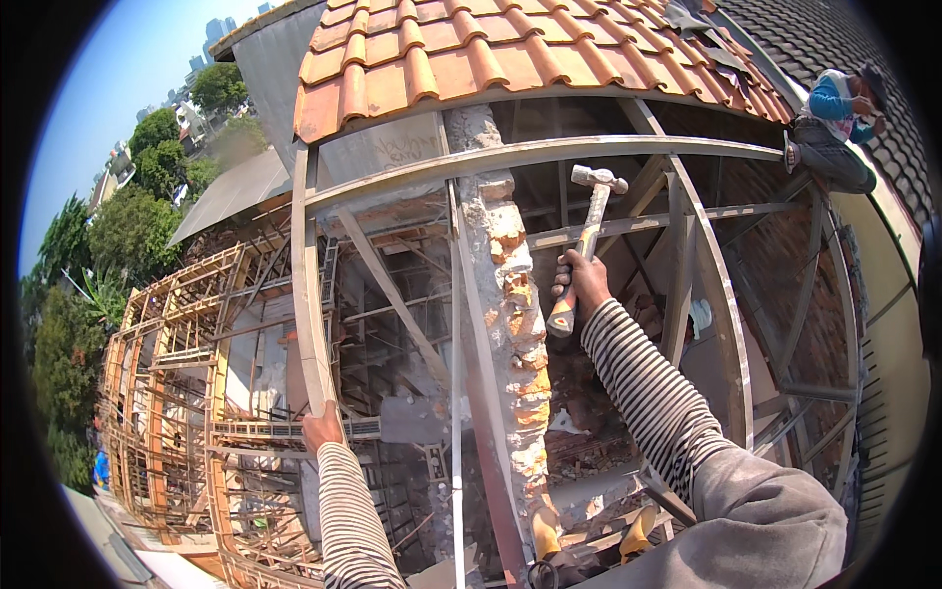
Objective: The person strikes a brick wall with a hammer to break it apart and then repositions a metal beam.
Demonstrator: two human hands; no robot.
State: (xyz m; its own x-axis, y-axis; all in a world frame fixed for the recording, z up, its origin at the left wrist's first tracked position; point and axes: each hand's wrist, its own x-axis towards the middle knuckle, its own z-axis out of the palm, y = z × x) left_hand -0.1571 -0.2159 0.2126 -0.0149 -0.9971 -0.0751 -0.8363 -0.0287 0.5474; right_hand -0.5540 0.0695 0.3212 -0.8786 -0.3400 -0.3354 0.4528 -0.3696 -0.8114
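My right hand (586, 282) is closed around the grip of a hammer (595, 214), raised with its metal head up, above the roof frame's open bay. My left hand (322, 430) grips the lower end of a long metal roof beam (310, 334) at the left; its fingers are partly hidden behind the beam. Between my arms runs a broken brick wall top (512, 265) with crumbling mortar and exposed orange brick. A horizontal metal beam (549, 149) crosses above the hammer, and the hammer does not touch it.
Orange roof tiles (432, 74) cover the far side. At the right, another person (834, 128) sits on the roof edge. Wooden scaffolding (186, 344) stands far below on the left, beside a deep drop. My yellow boots (638, 535) show near the wall, with rubble below.
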